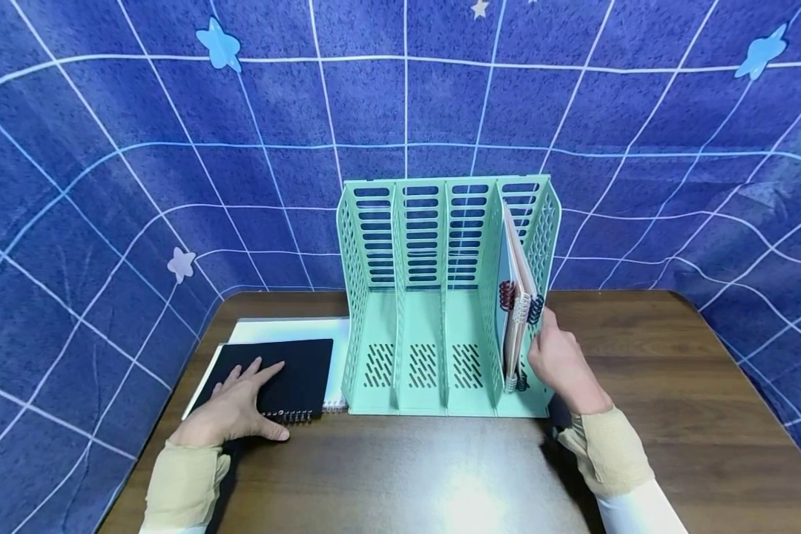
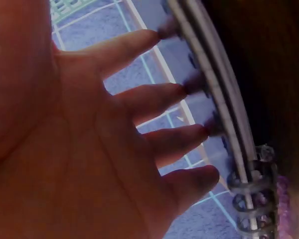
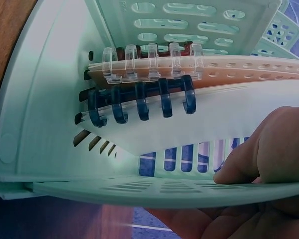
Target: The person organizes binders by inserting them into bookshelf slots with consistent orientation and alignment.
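Observation:
My left hand [image 1: 236, 404] lies with spread fingers on a black spiral notebook [image 1: 307, 360] at the table's left. In the left wrist view the fingertips touch the cover, whose edge shows dark binding rings [image 2: 251, 201]. My right hand [image 1: 564, 363] grips the right side wall of a mint-green file rack [image 1: 422, 406], thumb inside and fingers outside. Several ring-bound notebooks [image 1: 519, 274] stand upright, leaning a little, in the rack's rightmost compartment. The right wrist view shows their clear rings [image 3: 153, 62] and dark blue rings [image 3: 141, 102] beside the thumb [image 3: 239, 162].
Light-covered notebooks [image 1: 287, 328] lie under and behind the black one, close to the rack's left side. The brown wooden table [image 1: 641, 356] extends to both sides. A blue cloth [image 1: 274, 170] with white lines and stars hangs behind and around it.

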{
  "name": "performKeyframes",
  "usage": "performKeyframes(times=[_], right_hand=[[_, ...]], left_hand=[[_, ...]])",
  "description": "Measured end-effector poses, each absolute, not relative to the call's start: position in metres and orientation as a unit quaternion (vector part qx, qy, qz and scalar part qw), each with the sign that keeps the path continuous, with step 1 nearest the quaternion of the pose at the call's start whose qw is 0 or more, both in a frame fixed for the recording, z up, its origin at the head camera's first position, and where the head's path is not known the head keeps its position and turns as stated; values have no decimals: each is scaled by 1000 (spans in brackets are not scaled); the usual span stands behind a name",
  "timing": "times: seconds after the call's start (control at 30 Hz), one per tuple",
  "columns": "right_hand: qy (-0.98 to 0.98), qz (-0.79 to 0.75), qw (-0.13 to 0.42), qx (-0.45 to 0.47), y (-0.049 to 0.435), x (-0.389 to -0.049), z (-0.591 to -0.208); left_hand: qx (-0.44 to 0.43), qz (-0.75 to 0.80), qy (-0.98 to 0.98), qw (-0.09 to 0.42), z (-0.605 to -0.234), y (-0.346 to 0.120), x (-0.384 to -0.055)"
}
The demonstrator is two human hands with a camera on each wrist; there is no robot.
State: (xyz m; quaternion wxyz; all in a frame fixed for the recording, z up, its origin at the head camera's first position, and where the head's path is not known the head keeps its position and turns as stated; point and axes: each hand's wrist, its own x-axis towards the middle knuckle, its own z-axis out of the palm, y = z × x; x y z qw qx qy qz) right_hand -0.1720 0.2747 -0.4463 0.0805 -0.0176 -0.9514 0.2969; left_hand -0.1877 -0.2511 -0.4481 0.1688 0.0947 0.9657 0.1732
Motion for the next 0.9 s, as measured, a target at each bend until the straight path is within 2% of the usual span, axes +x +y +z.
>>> performKeyframes(times=[0.5, 0.9], right_hand=[[-951, 297, 81, -19, 274, -171, -446], [-950, 301, 78, -19, 275, -173, -447]], left_hand=[[83, 154, 971, 163, -448, -249, -186], [131, 195, 963, 133, -439, -255, -186]])
